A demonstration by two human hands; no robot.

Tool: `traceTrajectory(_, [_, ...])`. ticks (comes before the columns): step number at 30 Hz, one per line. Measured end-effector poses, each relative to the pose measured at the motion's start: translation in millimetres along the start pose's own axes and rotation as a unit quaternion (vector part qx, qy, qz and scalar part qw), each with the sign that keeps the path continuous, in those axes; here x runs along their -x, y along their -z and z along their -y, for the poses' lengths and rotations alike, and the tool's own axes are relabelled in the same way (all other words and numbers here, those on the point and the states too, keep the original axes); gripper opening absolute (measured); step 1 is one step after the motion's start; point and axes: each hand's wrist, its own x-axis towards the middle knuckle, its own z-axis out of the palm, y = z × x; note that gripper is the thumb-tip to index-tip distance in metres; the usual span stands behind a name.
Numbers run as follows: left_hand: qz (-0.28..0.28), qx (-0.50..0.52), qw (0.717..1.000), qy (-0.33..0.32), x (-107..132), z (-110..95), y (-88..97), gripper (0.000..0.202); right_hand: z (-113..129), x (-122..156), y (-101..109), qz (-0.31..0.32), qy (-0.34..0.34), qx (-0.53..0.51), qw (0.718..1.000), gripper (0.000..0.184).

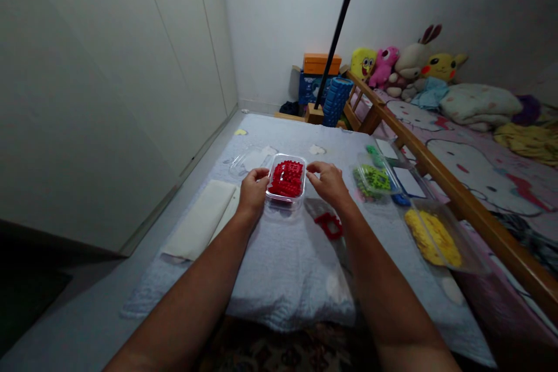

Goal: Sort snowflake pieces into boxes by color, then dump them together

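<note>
A clear plastic container (pixel 282 198) filled with red interlocking foam-like pieces (pixel 288 178) sits in the middle of the cloth-covered table. My left hand (pixel 256 187) grips its left rim, thumb and fingers closed at the edge. On the opposite side, my right hand (pixel 328 181) is close by the right rim with its fingers bent and slightly apart; whether the fingertips touch the plastic is hard to tell. Below my right wrist lies a red frame-shaped piece (pixel 330 225), partly hidden by the forearm. A transparent lid (pixel 250 160) rests behind my left hand.
Containers with green pieces (pixel 371 179) and yellow pieces (pixel 432 237) stand along the right side of the table (pixel 288 279). A folded cream cloth (pixel 203 218) lies at left. A wooden bed rail (pixel 471 203) borders the right; a black lamp pole (pixel 340 29) rises behind.
</note>
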Motion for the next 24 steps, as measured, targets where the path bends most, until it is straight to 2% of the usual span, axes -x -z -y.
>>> traceTrajectory(3, [0.001, 0.004, 1.000, 0.001, 1.8, -2.4, -0.3, 0.026, -20.6, 14.7, 12.5, 0.026, -0.012, -0.009, 1.000, 0.020])
traceTrajectory(7, [0.004, 0.003, 1.000, -0.003, 2.7, -3.3, -0.1, 0.025, -44.5, 37.1, 21.6, 0.104, -0.021, 0.025, 0.994, 0.022])
traceTrajectory(11, [0.006, 0.000, 1.000, -0.007, 1.5, -1.1, 0.3, 0.026, -58.4, 56.0, 19.4, 0.180, -0.034, 0.025, 0.983, 0.025])
traceTrajectory(14, [0.002, -0.003, 1.000, -0.009, 1.4, 0.1, 0.3, 0.027, -61.4, 63.5, 13.6, 0.220, -0.042, -0.008, 0.975, 0.019])
traceTrajectory(18, [0.002, 0.004, 1.000, -0.004, 1.9, -0.4, -0.3, 0.027, -59.4, 64.4, 8.7, 0.239, -0.042, -0.044, 0.969, 0.012])
traceTrajectory(24, [0.004, -0.003, 1.000, -0.012, -0.7, 1.9, 0.1, 0.026, -58.6, 59.6, 4.3, 0.214, -0.020, -0.076, 0.974, 0.009])
